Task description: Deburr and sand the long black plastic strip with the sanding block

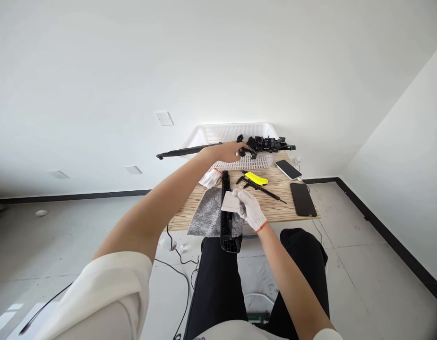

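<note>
My left hand [226, 152], bare, reaches over the white basket [261, 162]. Its fingers are closed around the edge of a small black plastic part [242, 152] beside a heap of similar parts [264, 143]. My right hand [252, 208] wears a white knit glove with an orange cuff and pinches a pale, flat rectangular pad [231, 202]. Under that pad lies a long black plastic strip [229, 238] with a ribbed inner side. It rests partly on a grey felt cloth [206, 217] and juts past the table's front edge above my leg.
On the wooden table [183, 215] lie a yellow utility knife [256, 178], a black caliper [264, 190], a white glove [211, 178] and two phones, one light-edged [288, 169], one black [303, 199]. Another long black strip [186, 151] sticks out left over the basket. Cables [184, 278] run across the floor.
</note>
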`<state>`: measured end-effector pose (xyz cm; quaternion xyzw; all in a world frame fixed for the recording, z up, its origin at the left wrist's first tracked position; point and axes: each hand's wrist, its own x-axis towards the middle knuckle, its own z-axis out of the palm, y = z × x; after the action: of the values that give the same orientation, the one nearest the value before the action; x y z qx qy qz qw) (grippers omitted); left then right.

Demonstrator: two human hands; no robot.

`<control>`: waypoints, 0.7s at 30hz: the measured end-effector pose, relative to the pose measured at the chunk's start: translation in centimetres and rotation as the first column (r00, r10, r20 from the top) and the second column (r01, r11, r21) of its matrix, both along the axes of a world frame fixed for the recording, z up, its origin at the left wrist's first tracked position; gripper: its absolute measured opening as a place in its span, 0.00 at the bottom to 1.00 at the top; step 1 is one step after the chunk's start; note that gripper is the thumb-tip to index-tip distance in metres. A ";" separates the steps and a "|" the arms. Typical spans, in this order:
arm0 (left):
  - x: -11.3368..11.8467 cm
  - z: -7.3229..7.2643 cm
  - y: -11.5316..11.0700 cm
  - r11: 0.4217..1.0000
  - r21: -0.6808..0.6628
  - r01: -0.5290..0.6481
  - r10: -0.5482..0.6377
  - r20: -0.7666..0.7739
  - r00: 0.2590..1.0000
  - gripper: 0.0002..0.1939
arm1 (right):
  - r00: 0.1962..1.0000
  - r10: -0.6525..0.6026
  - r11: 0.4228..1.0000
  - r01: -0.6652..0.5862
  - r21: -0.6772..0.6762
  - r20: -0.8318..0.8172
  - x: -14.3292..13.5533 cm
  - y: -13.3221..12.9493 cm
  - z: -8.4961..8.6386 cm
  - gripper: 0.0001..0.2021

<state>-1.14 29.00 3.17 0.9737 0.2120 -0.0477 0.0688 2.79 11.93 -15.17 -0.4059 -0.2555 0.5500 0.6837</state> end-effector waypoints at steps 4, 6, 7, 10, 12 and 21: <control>0.8 -0.9 0.1 0.996 0.071 0.048 -0.049 0.013 0.999 0.30 | 1.000 0.001 1.000 -0.001 0.008 0.005 0.0 0.2 -0.1 0.22; 1.0 -1.3 0.4 0.996 0.087 0.032 -0.042 0.117 0.992 0.25 | 1.000 0.001 1.000 -0.001 0.012 0.002 0.0 0.2 -0.2 0.22; 1.0 -1.3 0.6 0.996 0.089 0.010 -0.025 0.166 0.986 0.24 | 1.000 0.002 1.000 -0.002 0.014 -0.001 0.0 0.3 -0.2 0.22; 1.3 -0.6 1.2 0.991 0.108 -0.080 0.048 0.273 0.961 0.23 | 1.000 0.008 1.000 -0.008 0.018 -0.010 0.1 0.2 -0.2 0.21; 1.6 0.4 1.6 0.983 0.106 -0.151 0.105 0.350 0.931 0.23 | 1.000 0.011 1.000 -0.011 0.022 -0.016 0.1 0.1 -0.2 0.21; 2.8 0.9 1.2 0.993 -0.032 -0.115 0.113 0.563 0.819 0.19 | 0.999 0.020 0.999 -0.019 0.037 -0.028 0.2 0.0 -0.1 0.21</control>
<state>1.63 30.20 4.08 0.9301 0.2400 0.2463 0.1294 2.95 11.93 -15.31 -0.3829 -0.2598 0.5575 0.6893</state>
